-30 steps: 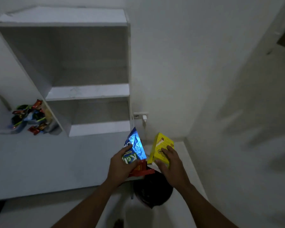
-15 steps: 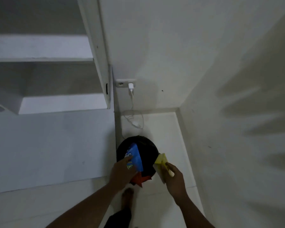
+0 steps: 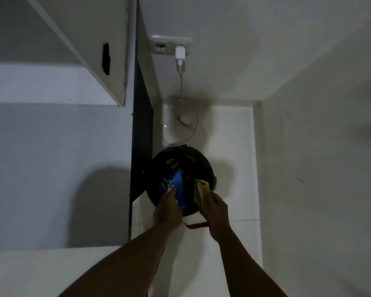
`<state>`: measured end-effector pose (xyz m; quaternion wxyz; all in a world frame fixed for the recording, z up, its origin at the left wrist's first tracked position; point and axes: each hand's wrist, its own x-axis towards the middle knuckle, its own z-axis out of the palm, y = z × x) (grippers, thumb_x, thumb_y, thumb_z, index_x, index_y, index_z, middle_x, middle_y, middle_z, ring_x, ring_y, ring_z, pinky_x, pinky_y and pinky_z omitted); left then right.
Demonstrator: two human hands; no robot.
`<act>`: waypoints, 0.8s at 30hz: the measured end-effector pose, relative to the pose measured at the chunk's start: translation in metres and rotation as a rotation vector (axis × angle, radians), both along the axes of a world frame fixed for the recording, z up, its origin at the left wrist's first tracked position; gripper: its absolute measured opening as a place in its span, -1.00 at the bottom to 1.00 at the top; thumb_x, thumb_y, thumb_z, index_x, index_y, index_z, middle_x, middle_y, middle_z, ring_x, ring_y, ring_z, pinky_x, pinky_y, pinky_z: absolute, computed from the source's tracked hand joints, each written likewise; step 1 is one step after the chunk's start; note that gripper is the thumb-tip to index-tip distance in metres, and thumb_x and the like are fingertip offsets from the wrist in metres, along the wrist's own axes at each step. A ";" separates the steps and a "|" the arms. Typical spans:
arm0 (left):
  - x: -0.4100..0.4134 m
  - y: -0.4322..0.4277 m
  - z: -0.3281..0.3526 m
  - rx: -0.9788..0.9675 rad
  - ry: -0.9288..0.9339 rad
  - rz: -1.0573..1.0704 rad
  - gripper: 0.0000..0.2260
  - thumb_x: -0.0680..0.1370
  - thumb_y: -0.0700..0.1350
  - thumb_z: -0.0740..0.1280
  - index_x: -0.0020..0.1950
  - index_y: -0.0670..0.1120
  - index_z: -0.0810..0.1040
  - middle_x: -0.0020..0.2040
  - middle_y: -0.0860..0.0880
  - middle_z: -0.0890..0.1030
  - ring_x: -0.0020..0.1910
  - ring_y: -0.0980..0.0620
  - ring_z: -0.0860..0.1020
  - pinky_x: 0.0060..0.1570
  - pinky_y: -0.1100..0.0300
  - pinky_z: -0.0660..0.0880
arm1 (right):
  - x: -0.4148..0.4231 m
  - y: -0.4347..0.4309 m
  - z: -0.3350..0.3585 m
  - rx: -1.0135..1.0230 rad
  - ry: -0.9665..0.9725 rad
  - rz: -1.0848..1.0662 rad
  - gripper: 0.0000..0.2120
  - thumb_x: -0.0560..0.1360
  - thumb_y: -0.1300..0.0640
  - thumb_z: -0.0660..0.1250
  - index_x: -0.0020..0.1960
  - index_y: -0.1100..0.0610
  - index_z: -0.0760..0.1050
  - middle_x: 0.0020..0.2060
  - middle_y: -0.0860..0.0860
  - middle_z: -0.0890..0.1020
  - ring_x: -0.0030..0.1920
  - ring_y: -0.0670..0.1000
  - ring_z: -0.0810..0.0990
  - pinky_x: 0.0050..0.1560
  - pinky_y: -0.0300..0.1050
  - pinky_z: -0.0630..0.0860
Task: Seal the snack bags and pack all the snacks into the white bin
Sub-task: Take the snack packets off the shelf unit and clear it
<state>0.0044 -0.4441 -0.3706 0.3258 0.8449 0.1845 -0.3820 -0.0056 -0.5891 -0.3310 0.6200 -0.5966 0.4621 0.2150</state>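
Holding both packs over a black bin (image 3: 181, 159) on the floor, the left hand (image 3: 168, 211) grips the blue bag (image 3: 176, 187) and the right hand (image 3: 215, 209) the yellow pack (image 3: 200, 190). No white bin shows; packing seems unfinished.

arms: two, bare to frame edge | sleeves: none visible | hands (image 3: 169, 213): bare, ungloved

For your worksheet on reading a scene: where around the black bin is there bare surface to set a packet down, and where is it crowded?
Free: the grey desk top left of the black bin; the floor tile between bin and right wall. Crowded: over the bin, where the left hand holds the blue packet and the right hand the yellow one; behind it, the cable.
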 end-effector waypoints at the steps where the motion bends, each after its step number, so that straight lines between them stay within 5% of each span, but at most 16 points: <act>1: 0.010 -0.001 -0.007 -0.005 0.005 0.020 -0.39 0.55 -0.17 0.33 0.56 0.07 0.20 0.48 -0.06 0.37 0.39 -0.13 0.42 0.31 -0.03 0.44 | 0.005 0.000 -0.009 -0.002 0.005 0.005 -0.85 0.55 -0.11 0.36 -0.01 -0.10 0.68 -0.09 0.12 0.70 -0.04 0.04 0.68 0.03 0.04 0.62; 5: 0.035 -0.005 -0.035 -0.041 0.028 0.118 -0.46 0.58 -0.25 0.28 0.55 -0.04 0.27 0.47 -0.10 0.38 0.41 -0.14 0.40 0.34 0.06 0.38 | 0.023 -0.002 -0.043 -0.019 0.003 0.038 -0.87 0.57 -0.11 0.33 0.01 -0.16 0.65 -0.10 -0.01 0.71 -0.04 0.00 0.69 -0.05 -0.06 0.66; 10: 0.041 -0.014 -0.067 -0.059 0.038 0.026 -0.47 0.59 -0.23 0.25 0.53 0.07 0.28 0.46 -0.11 0.39 0.39 -0.15 0.42 0.33 0.02 0.43 | 0.034 -0.012 -0.070 0.037 0.014 0.045 -0.84 0.61 -0.09 0.28 0.01 -0.12 0.64 -0.11 -0.04 0.72 -0.03 0.00 0.71 0.04 0.11 0.66; 12: 0.045 -0.018 -0.072 -0.048 0.063 -0.051 -0.47 0.61 -0.12 0.26 0.55 0.14 0.22 0.52 -0.14 0.27 0.44 -0.20 0.34 0.36 -0.09 0.39 | 0.035 -0.018 -0.080 0.078 0.058 0.030 -0.81 0.62 -0.10 0.25 0.07 -0.07 0.59 -0.01 0.03 0.68 0.04 0.08 0.68 0.10 0.19 0.62; 14: 0.049 -0.023 -0.077 -0.043 0.108 -0.127 -0.47 0.63 -0.02 0.25 0.57 0.13 0.16 0.58 -0.15 0.05 0.53 -0.21 0.18 0.45 -0.04 0.27 | 0.032 -0.023 -0.090 -0.020 0.128 0.101 -0.59 0.57 -0.23 0.22 0.31 -0.03 0.49 0.19 0.05 0.59 0.18 0.11 0.58 0.19 0.23 0.56; 17: 0.057 -0.029 -0.079 -0.061 0.144 -0.117 -0.49 0.64 0.04 0.25 0.57 0.08 0.20 0.60 -0.13 -0.11 0.58 -0.18 0.02 0.50 0.06 0.08 | 0.021 -0.029 -0.092 -0.097 0.128 0.105 -0.38 0.51 -0.32 0.17 0.47 -0.04 0.35 0.25 0.06 0.58 0.15 0.07 0.56 0.09 0.03 0.58; 19: 0.063 -0.033 -0.075 -0.091 0.175 -0.117 -0.53 0.64 0.02 0.25 0.54 0.02 0.29 0.60 -0.16 0.01 0.57 -0.20 0.04 0.52 0.01 0.02 | 0.015 -0.036 -0.084 -0.094 0.111 0.042 -0.39 0.51 -0.31 0.21 0.49 -0.07 0.33 0.28 0.03 0.57 0.16 0.08 0.57 0.08 -0.05 0.55; 21: 0.064 -0.035 -0.069 -0.115 0.182 -0.119 -0.59 0.64 -0.03 0.25 0.50 -0.04 0.36 0.58 -0.16 0.11 0.55 -0.21 0.09 0.54 0.00 0.02 | 0.009 -0.045 -0.078 -0.085 0.128 -0.015 -0.39 0.55 -0.26 0.26 0.51 -0.03 0.30 0.33 0.05 0.51 0.31 0.11 0.51 0.27 0.06 0.51; 24: 0.058 -0.039 -0.056 -0.082 0.161 -0.097 -0.60 0.64 -0.05 0.27 0.49 0.03 0.38 0.60 -0.13 -0.10 0.54 -0.22 0.09 0.50 0.06 0.13 | 0.000 -0.057 -0.064 -0.077 0.111 -0.025 -0.53 0.55 -0.25 0.27 0.36 -0.03 0.47 0.13 0.04 0.60 0.14 0.03 0.59 0.15 0.03 0.56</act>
